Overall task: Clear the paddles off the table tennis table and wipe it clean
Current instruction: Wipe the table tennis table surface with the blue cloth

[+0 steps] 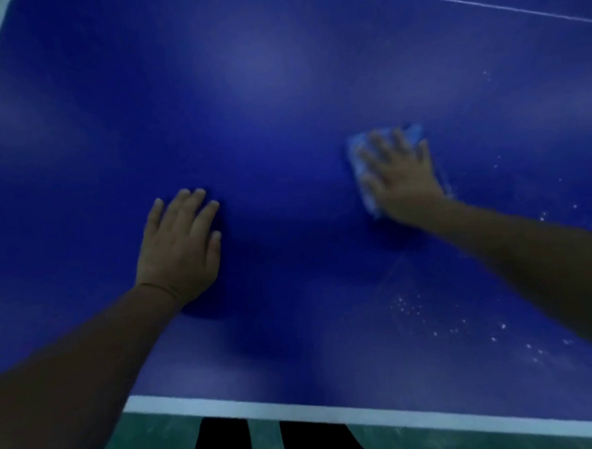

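1. The blue table tennis table [281, 105] fills nearly the whole view. A white line borders its near edge and another its left edge, and a thin white line crosses the far right corner of the view.
2. Pale white specks [464, 322] are scattered over the right part of the surface, thickest near the near edge and thinner farther up beside the right forearm.
3. Soft patches of glare lie across the middle and far part of the table top.
4. The right hand [402, 181] lies flat with straight, spread fingers, pressing a light blue cloth [362, 179] onto the table right of centre. The cloth shows beyond the fingertips and along the thumb side.
5. The left hand [179, 244] rests palm down on the bare surface left of centre, fingers straight and close together, holding nothing. It is well apart from the cloth.
6. No paddle shows on the visible part of the table.
7. A dark green floor [155, 444] lies beyond the near edge and shows again in the top left corner.
8. Two black shapes [224, 444] stand below the near edge against the floor; what they are cannot be told.
9. The right hand and cloth are blurred, so the cloth's folds and its exact outline are hard to make out, and much of it is hidden under the palm.
10. Both forearms are cut off by the frame, and the table's far end and right side run out of view.
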A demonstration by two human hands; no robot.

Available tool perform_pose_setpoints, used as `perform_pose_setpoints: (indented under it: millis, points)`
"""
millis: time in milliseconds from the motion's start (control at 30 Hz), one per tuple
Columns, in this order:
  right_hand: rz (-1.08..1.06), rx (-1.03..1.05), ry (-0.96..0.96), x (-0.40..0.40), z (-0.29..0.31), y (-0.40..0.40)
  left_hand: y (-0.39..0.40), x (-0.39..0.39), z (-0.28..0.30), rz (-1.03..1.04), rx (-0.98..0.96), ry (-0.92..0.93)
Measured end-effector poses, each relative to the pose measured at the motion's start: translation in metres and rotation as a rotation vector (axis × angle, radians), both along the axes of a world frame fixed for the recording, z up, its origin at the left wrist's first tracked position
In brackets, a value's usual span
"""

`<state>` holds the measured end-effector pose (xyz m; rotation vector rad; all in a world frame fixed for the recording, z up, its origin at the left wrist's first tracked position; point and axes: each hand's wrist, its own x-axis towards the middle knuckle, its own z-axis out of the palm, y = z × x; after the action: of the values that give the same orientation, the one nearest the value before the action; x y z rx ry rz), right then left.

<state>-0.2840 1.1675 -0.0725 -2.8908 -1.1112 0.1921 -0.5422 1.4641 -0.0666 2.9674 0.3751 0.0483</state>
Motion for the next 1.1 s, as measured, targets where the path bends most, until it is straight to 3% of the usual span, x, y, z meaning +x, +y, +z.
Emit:
perform_pose_setpoints:
  millis: [67, 133, 200, 300, 400, 533, 633, 700, 833, 933, 1000, 1100]
  points:
    - [-0.274, 0.026, 0.07, 0.021, 0.003, -0.005, -0.022, -0.026, 0.001, -0.034, -0.029, -0.06]
    - [-0.296, 0.011, 0.058, -0.008, 0.0, -0.005, -0.042, -0.048, 0.001, -0.034, -0.056, -0.074]
    - [-0.128, 0.027, -0.021, -0.076, -0.004, -0.009, -0.056, -0.072, -0.002, -0.006, -0.064, -0.05]
    - [0.282, 0.061, 0.005, -0.189, -0.014, -0.042, -0.071, -0.112, -0.009, 0.044, -0.067, -0.019]
    - [0.428, 0.032, 0.066, -0.163, -0.012, -0.055, -0.078, -0.143, -0.014, 0.028, -0.055, 0.053]
    - [-0.052, -0.04, 0.035, -0.054, -0.004, -0.031, -0.074, -0.147, -0.017, 0.013, -0.069, 0.096]
    - [-0.311, 0.01, 0.086, -0.041, -0.004, -0.022, -0.074, -0.148, -0.018, 0.003, -0.08, 0.105]
    - [-0.282, 0.005, 0.023, -0.084, -0.008, -0.022, -0.073, -0.148, -0.019, -0.001, -0.087, 0.11]
    - [0.015, 0.016, 0.047, -0.234, -0.011, -0.054, -0.073, -0.149, -0.018, 0.004, -0.101, 0.131]
    - [0.252, 0.0, 0.092, -0.255, -0.01, -0.079, -0.074, -0.15, -0.017, 0.001, -0.113, 0.124]
    - [0.19, -0.033, 0.041, -0.219, -0.008, -0.075, -0.074, -0.15, -0.017, 0.002, -0.12, 0.11]
    - [-0.233, -0.032, 0.063, -0.167, -0.003, -0.058, -0.073, -0.151, -0.019, 0.0, -0.124, 0.091]
